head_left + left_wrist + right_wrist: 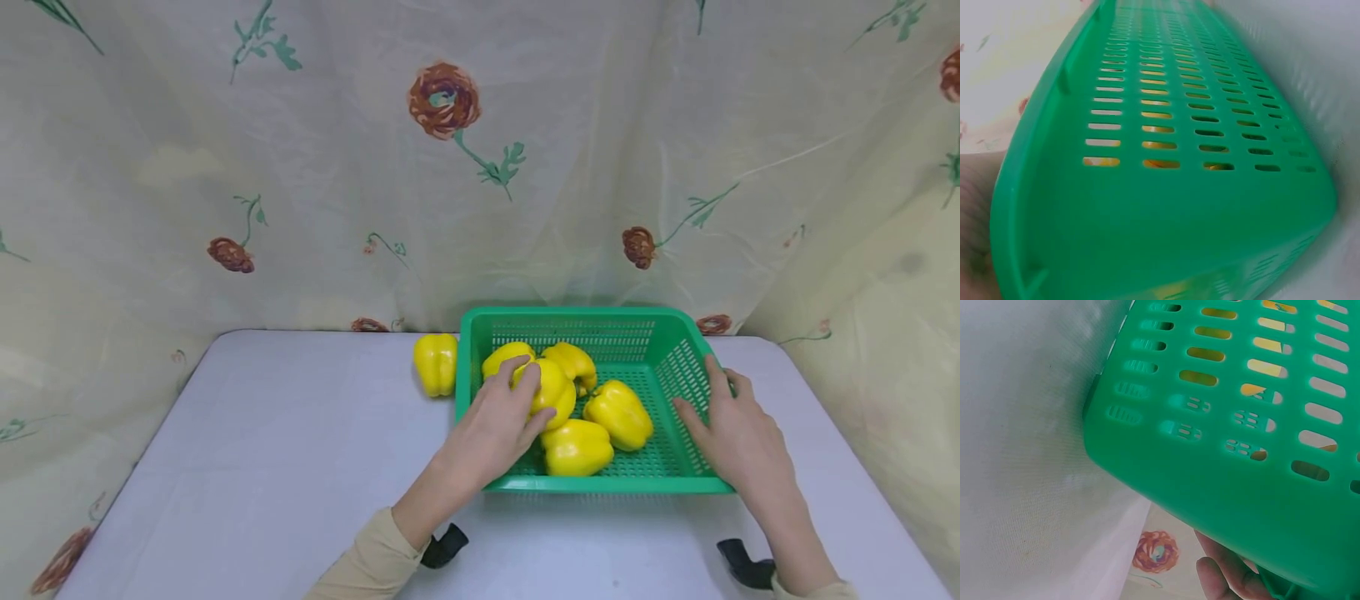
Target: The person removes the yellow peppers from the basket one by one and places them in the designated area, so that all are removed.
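A green plastic basket (600, 483) stands on the table in the head view, with several yellow bell peppers (618, 417) inside. My left hand (495, 421) reaches over its left wall and grips a yellow bell pepper (555, 396) lying on top of the others. At the right wall, my right hand (742, 437) holds the rim, thumb on the inner side and fingers along the outside. Some of those fingers (1229, 569) show beneath the basket wall (1210, 481) in the right wrist view. The left wrist view shows mostly the basket's slotted wall (1147, 212).
One more yellow bell pepper (435, 365) stands on the table (300, 433), just outside the basket's left wall. A flowered curtain (562, 208) hangs behind and along the sides. Black curved pieces (446, 546) show by both wrists.
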The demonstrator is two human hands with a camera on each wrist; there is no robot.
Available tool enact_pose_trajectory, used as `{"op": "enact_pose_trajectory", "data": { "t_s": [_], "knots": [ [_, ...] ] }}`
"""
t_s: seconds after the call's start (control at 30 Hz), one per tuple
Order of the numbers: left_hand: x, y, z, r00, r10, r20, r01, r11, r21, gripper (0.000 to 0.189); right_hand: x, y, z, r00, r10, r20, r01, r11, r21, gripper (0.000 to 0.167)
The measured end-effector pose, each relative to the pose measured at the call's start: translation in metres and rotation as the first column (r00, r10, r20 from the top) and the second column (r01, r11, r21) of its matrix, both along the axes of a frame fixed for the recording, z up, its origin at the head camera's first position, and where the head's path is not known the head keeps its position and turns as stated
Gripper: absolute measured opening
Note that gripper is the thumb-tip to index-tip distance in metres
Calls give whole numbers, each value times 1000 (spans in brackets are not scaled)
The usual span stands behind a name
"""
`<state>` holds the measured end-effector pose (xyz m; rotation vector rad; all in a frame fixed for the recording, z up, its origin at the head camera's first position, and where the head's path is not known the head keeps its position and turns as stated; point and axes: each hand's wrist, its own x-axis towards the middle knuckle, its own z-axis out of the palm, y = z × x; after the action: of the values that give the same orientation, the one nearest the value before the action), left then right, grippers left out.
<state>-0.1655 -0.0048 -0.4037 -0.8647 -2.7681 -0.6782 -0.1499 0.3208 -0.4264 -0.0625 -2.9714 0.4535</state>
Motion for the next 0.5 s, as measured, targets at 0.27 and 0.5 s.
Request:
{"op": "enact_pose_trajectory", "data": {
  "t_s": [0.27, 0.5],
  "knots": [
    [0, 3, -2, 995, -19, 99, 17, 999, 30, 47, 0, 0, 0, 1000, -6, 7, 6, 1000, -5, 83],
    [1, 7, -3, 992, 23, 125, -17, 999, -50, 64, -1, 0, -1, 1000, -6, 8, 6, 1000, -4, 84]
  ]
}}
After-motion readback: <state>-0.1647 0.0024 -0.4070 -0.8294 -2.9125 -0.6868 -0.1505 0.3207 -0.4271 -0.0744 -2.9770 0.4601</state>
